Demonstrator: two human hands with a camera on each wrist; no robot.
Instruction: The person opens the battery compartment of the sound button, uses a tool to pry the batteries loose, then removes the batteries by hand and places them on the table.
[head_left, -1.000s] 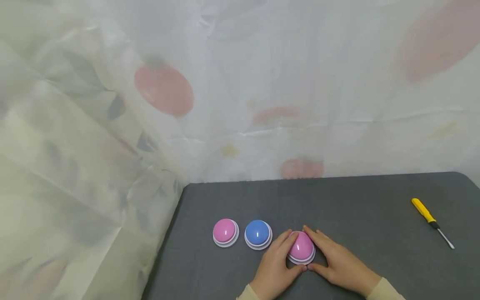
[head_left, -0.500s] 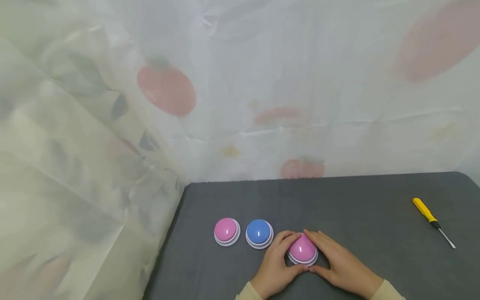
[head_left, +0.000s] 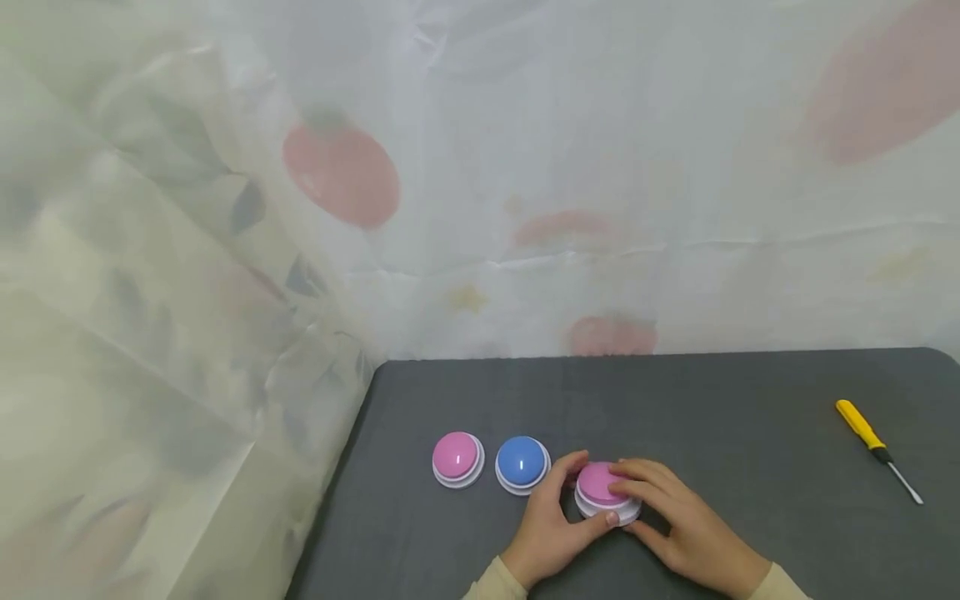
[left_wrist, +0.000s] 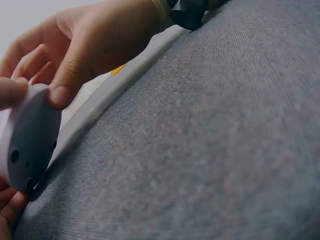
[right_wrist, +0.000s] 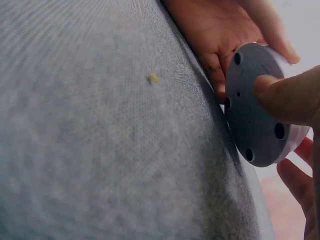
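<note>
A pink dome button (head_left: 598, 485) with a white rim is tipped up off the grey table (head_left: 712, 408) between both hands. My left hand (head_left: 558, 510) grips its left side, thumb under the near edge. On the right side, my right hand (head_left: 667, 507) curls fingers over the dome. The right wrist view shows the button's grey underside (right_wrist: 255, 112) with small holes, and my right thumb (right_wrist: 287, 97) pressing on it. In the left wrist view the same underside (left_wrist: 30, 142) faces the camera, and the right hand (left_wrist: 95, 45) holds its top edge.
A second pink button (head_left: 457, 457) and a blue button (head_left: 522, 462) stand in a row just left of the hands. A yellow-handled screwdriver (head_left: 873, 446) lies at the table's right edge. A printed curtain (head_left: 480, 183) hangs behind and along the left.
The pink button has gone from flat on the table to tipped up, its far side raised. The right fingers have slid over the dome and the left thumb has moved under the near edge.
</note>
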